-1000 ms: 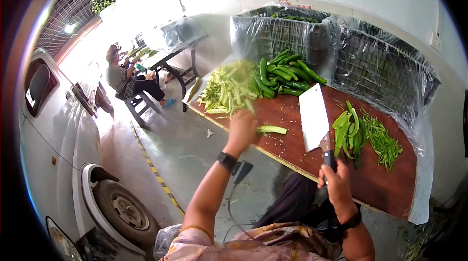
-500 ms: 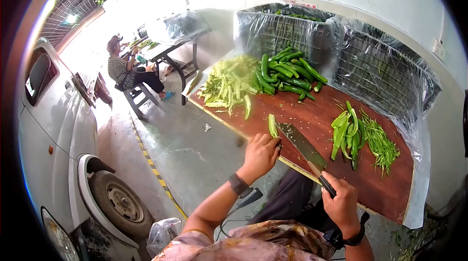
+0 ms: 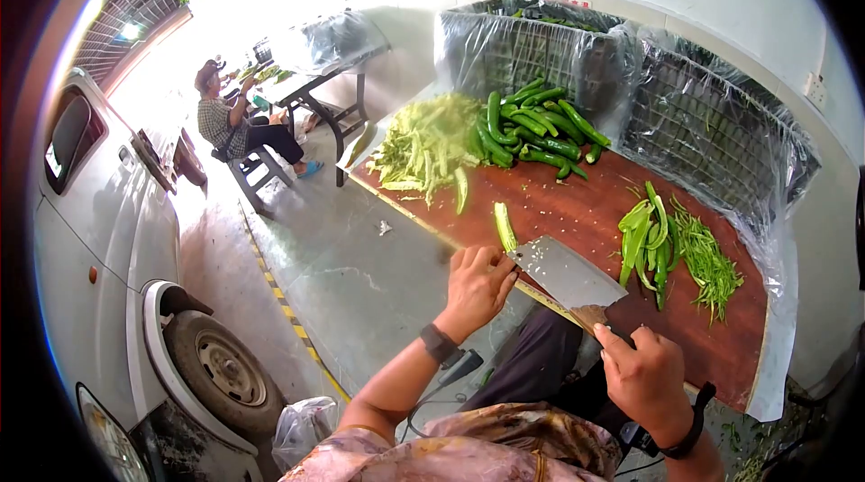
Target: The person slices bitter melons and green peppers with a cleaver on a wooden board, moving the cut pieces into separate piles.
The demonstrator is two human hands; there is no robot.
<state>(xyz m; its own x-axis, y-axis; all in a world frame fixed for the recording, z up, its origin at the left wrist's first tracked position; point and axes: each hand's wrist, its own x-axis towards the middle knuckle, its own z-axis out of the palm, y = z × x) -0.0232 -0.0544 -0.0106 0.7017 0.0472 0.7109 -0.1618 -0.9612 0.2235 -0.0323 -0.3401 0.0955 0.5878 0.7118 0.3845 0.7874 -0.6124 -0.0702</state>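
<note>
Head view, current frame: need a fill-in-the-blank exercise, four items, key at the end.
1. The right hand grips the ____ of the cleaver.
2. The whole peppers are coloured ____.
3. The crates behind them are draped in clear ____.
4. The person in the background is ____, not standing.

Missing words: handle; green; plastic; sitting.

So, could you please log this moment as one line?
left hand: at near end of split green pepper | right hand: gripping cleaver | cleaver: tip near left hand | whole green peppers: piled on tabletop
</note>
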